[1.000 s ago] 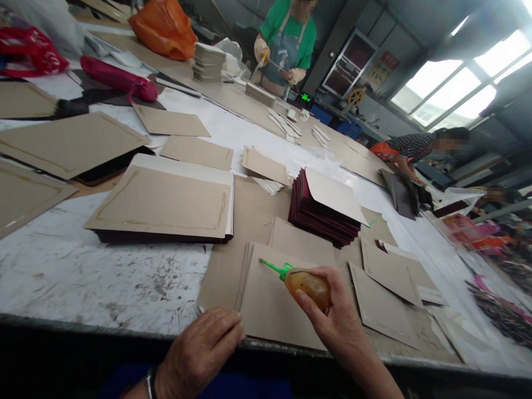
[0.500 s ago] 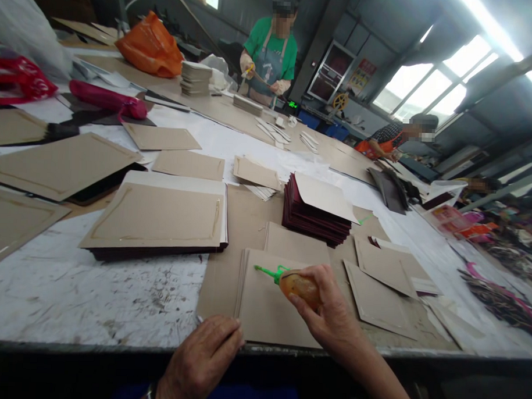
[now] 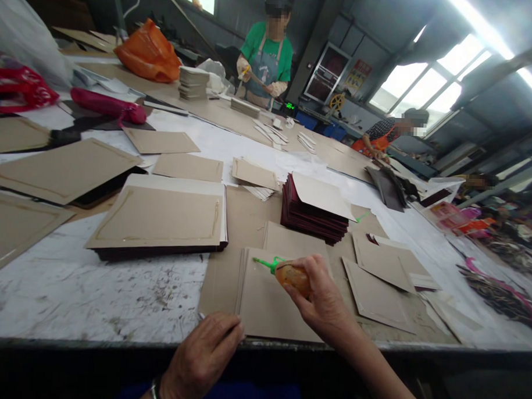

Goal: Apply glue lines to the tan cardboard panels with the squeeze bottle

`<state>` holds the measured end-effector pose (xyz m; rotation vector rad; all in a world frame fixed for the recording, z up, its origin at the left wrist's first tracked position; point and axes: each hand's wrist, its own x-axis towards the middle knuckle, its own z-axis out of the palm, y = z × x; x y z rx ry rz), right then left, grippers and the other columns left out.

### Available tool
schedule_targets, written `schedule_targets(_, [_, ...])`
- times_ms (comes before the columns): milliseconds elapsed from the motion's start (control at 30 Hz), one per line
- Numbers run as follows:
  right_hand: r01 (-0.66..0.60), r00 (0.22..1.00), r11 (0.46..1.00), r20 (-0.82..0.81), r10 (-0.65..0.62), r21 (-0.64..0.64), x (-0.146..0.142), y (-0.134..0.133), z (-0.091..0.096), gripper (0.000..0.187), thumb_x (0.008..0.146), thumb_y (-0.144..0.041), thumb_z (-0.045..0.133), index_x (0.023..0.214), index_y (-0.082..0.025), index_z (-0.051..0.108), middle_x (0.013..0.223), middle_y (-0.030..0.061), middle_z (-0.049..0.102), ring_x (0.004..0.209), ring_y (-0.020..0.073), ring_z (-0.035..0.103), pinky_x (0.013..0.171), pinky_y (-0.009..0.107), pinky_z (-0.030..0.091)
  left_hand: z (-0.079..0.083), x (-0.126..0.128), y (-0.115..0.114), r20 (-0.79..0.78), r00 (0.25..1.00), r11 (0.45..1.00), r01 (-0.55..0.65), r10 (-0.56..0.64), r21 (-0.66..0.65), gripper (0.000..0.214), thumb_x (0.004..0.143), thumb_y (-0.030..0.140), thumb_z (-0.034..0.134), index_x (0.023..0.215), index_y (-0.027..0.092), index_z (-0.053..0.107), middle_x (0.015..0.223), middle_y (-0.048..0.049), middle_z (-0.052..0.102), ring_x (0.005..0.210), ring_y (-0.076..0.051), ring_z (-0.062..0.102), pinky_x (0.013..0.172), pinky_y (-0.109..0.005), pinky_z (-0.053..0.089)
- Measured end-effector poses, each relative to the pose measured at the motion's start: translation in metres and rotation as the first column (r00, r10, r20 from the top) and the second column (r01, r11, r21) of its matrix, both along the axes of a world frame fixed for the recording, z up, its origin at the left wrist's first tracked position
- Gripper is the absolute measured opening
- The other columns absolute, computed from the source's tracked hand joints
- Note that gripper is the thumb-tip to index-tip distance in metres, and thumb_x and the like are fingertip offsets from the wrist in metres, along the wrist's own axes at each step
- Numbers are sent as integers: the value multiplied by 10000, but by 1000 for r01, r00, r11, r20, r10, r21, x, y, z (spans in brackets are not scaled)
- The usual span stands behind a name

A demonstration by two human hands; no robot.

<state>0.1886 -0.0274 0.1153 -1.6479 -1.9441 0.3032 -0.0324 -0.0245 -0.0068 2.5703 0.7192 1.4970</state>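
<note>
My right hand is wrapped round an amber squeeze bottle of glue with a green nozzle. The bottle lies tilted, its tip pointing left just over the upper left part of a grey-brown cardboard sheet; whether the tip touches cannot be made out. This sheet tops a small stack at the table's front edge. My left hand rests at the stack's lower left corner with fingers curled together. A small whitish end pokes out beside it; what the fingers hold is hidden.
Left stands a large pile of boards, its top sheet edged with glue lines. Behind my right hand is a maroon-edged stack. Loose glued sheets lie to the right. Two co-workers stand beyond, one in a green shirt.
My right hand and the glue bottle have shifted slightly left and up over the sheet. My left hand stays at the corner. The camera view has shifted a little.
</note>
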Motion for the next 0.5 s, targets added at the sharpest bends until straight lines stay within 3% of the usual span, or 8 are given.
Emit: schedule_targets(500, [-29,1000,988,-6,28,-152,-7,-44,16,276,832,-95,537,1045,-251,457,983,50,478,884,216,515,776,358,466,4,0,-1,7,1000,999,19,-19,-36,150,921,106,478,983,112,614,875,-84,670,846,-146,637,786,-265,557])
